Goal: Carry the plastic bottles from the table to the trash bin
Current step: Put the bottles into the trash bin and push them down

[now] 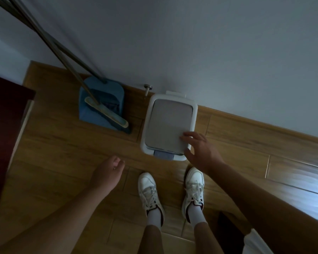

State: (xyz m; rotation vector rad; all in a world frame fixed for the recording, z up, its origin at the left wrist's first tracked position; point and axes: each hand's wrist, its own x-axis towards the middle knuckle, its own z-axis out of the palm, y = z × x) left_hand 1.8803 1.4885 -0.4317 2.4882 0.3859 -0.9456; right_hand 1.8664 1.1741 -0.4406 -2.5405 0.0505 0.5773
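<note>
The trash bin [170,125] stands closed at 12 o'clock. The right hand [198,149] rests spread on its lid; the left hand [106,173] hangs loosely curled, empty. No bottles visible; they are probably light, crushable, best gripped mid-body.

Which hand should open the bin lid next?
Probably the right hand. Its fingers already rest on the near corner of the closed trash bin lid. The left hand hangs empty over the floor, off to the side.

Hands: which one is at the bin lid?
The right hand: its fingers rest on the closed lid at the near right corner. The left hand hangs over bare floor.
</note>
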